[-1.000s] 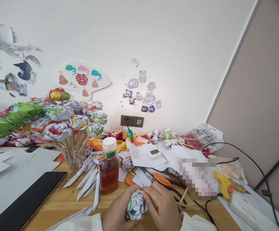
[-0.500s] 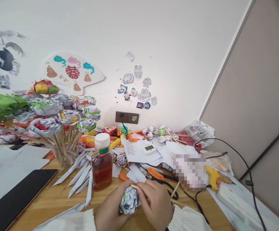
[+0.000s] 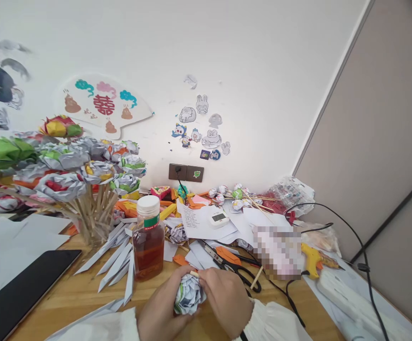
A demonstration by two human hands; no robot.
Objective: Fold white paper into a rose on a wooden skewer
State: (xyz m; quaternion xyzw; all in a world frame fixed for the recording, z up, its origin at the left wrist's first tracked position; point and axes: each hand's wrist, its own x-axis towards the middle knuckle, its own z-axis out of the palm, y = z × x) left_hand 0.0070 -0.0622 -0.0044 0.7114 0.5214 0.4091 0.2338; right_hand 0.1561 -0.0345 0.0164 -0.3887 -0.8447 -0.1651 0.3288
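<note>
A folded paper flower [image 3: 190,296], mostly white with printed marks and some green at its left side, is held low over the wooden table. My left hand [image 3: 160,305] wraps round it from the left, thumb near the top. On the other side, my right hand [image 3: 227,297] is closed with its fingertips pinched at the flower's upper right edge. Between both hands, at the top of the flower, shows the end of a small tan stick-like piece [image 3: 194,273]; the fingers hide most of it. Just beyond the hands stand scissors [image 3: 239,272] lying flat and a bottle of amber liquid [image 3: 149,241].
Many paper flowers on sticks stand in a holder [image 3: 92,222] at left. Folded white strips [image 3: 115,265] lie beside a black tablet-like slab [image 3: 31,289]. Right: a yellow glue gun [image 3: 312,261], black cables and a white power strip [image 3: 348,293]. A white timer [image 3: 219,218] rests on papers behind.
The view has shifted slightly. My right fingertips have moved a little over the top of the flower, and less of the tan piece shows. Both hands still hold on.
</note>
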